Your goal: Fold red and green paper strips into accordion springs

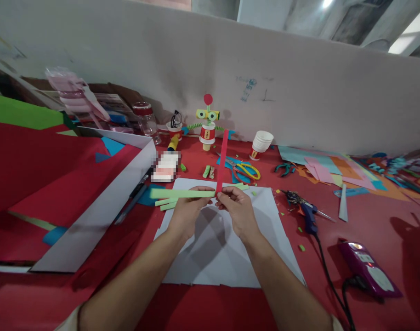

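My left hand [189, 209] pinches a light green paper strip [172, 194] that points out to the left. A red paper strip [223, 158] stands up from the fingers of my right hand [237, 207], which are closed on its lower end. The two strips meet at a corner between my fingertips; whether they are glued there I cannot tell. Both hands are above a white sheet [230, 266]. More green strips [167, 204] lie at the sheet's back edge, partly behind my hands. Beyond them are two folded paper springs [208, 172] and yellow-handled scissors [246, 170].
A paper-cup figure [207, 133] stands at the back, beside stacked cups [261, 143]. On the right lie a glue gun [309, 218] with a cord, a purple device [368, 271], pliers [285, 169] and coloured paper [323, 168]. A white box [96, 211] of paper is on the left.
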A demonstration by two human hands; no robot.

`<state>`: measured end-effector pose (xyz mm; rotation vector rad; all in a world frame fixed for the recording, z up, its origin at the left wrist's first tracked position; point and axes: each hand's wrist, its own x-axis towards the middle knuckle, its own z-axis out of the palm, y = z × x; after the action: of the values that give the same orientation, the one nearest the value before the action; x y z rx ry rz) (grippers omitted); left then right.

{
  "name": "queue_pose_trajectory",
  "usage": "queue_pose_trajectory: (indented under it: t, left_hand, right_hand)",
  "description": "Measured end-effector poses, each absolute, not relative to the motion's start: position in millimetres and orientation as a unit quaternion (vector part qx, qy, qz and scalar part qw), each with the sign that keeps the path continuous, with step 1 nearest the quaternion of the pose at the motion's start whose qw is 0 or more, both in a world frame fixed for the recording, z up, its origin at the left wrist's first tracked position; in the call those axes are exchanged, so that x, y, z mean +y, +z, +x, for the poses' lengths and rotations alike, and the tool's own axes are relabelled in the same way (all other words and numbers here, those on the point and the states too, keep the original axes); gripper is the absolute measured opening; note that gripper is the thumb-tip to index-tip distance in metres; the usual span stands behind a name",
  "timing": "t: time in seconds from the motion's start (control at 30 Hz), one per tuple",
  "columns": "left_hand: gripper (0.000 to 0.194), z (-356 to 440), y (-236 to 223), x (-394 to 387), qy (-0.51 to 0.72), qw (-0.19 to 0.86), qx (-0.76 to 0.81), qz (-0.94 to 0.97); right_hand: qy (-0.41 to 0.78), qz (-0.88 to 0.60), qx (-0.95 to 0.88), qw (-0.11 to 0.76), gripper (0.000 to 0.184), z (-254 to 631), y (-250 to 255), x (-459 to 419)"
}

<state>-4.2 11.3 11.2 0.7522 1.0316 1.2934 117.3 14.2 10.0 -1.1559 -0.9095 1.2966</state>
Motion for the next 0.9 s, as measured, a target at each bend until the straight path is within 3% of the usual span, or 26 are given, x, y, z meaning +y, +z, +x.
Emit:
queue_pose_trajectory:
  t: [0.27,0.7,0.9]
  left_hand:
    - [0.026,-4.2,8.9,13.2,0.550,0.632,0.454,0.304]
    - [0.026,-5.5,7.3,18.2,0.576,0.625,0.449,0.275]
    - [0.028,-6.9,6.1,19.6,0.559,0.645,0.439,0.279]
  right_hand:
    - [0.553,-0.455,-0.401,0.571,0.019,112.5,4.6,10.8]
    - [0.474,-0.462,-0.517,0.543,0.016,109.4,1.6,7.0]
    - [0.497,-0.480,-0.488,0.534,0.017,109.0,2.6,8.4]
